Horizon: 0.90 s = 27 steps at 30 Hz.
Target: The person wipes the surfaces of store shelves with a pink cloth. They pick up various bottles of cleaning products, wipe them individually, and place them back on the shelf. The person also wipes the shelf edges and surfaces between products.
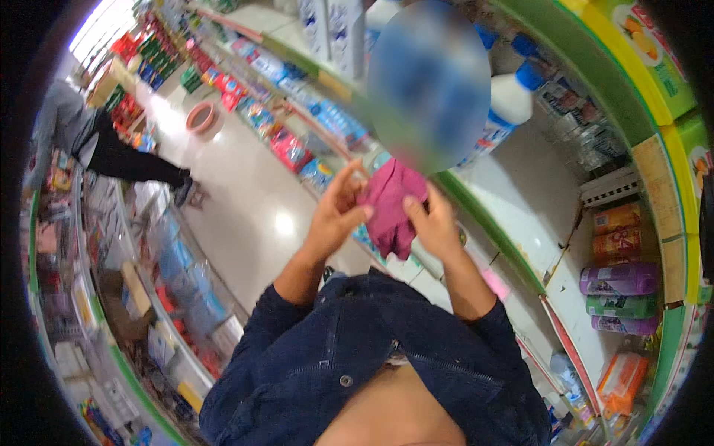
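A crumpled magenta cloth (393,209) is held up in front of my chest, between my two hands. My left hand (337,209) has its thumb on the cloth's left edge, with the fingers curled behind. On the other side, my right hand (434,220) pinches the cloth with the thumb on top; its fingers are mostly hidden. Just beyond the cloth is a shelf with a green front edge (479,214). White bottles with blue caps (510,103) stand on that shelf, partly covered by a blurred oval patch.
Purple and green bottles (619,281) and an orange package (623,382) sit on the shelving at right. Packaged goods (290,148) line lower shelves along the aisle floor (262,206). A person in dark trousers (131,153) is at far left, near a pink basin (199,118).
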Each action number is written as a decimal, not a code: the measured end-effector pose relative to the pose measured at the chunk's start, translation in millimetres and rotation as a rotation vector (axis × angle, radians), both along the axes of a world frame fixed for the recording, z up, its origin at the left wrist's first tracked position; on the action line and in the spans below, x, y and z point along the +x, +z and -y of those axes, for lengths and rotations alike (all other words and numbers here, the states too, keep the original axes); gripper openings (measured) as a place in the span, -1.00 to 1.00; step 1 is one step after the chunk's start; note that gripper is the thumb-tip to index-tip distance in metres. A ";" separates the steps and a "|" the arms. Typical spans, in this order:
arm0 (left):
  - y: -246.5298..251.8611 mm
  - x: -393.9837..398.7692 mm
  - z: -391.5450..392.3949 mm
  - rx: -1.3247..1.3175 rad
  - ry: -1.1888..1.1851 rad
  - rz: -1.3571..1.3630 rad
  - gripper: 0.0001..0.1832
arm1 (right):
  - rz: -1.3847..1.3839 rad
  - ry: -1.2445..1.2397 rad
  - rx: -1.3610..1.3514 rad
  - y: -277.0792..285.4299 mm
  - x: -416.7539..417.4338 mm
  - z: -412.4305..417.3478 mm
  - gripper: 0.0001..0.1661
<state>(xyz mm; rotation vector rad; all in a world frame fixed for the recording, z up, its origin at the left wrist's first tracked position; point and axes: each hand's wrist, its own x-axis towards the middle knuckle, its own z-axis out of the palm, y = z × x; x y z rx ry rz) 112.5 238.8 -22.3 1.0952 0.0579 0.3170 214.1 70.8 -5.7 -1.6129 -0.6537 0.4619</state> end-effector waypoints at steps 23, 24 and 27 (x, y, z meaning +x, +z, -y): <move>2.2 -154.1 -128.0 -0.042 -0.228 -0.214 -0.55 | -0.403 0.694 -0.042 -68.7 -66.8 -90.6 -0.53; 7.2 -159.0 -132.7 0.009 -0.264 -0.237 -0.55 | -0.140 0.691 -0.140 -55.8 -71.3 -90.8 -0.53; -0.4 -165.7 -142.6 -0.010 -0.356 -0.253 -0.59 | 0.199 0.765 -0.209 -33.7 -75.8 -92.8 -0.50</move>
